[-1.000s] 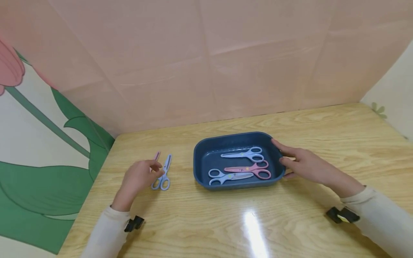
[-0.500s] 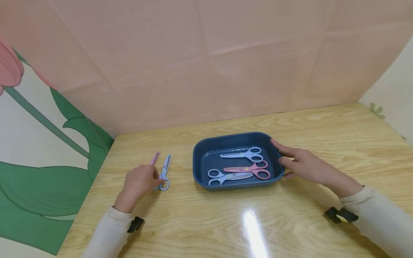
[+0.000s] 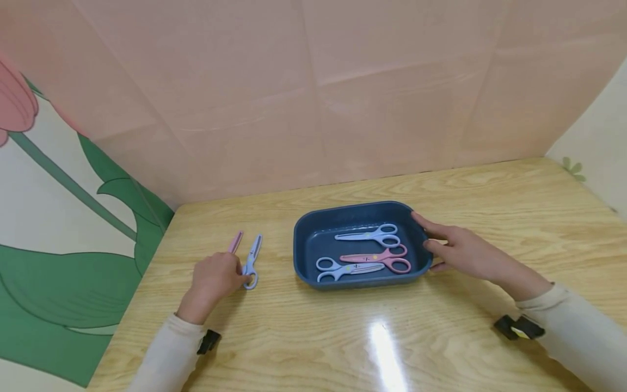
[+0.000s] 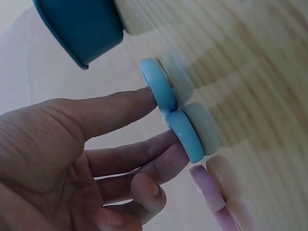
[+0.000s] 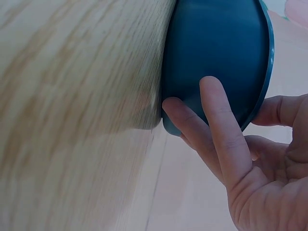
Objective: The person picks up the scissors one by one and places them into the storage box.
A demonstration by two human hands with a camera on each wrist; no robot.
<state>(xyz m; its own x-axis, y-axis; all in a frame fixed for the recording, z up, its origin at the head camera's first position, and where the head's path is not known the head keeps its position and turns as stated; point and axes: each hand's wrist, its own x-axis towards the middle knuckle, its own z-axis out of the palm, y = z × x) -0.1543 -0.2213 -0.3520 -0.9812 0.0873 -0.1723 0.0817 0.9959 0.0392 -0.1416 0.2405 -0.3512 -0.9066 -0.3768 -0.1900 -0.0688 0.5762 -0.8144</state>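
A pair of light-blue scissors lies on the table at the left, blades pointing away. My left hand pinches its handle loops between thumb and fingers. Beside it lies a pair of pink scissors, its handles hidden under that hand in the head view. My right hand holds the right end of a dark blue tray, with fingers against its outer wall and a digit at the rim. Inside the tray lie two light-blue scissors and one pair of pink scissors.
The wooden table meets a pink covered wall at the back. A painted wall borders its left side, and a pale wall its right. Light glares on the tabletop near the front.
My left hand has come down and forward from above the scissors, and its thumb and fingers have closed on the blue handles. The right hand and tray have stayed put.
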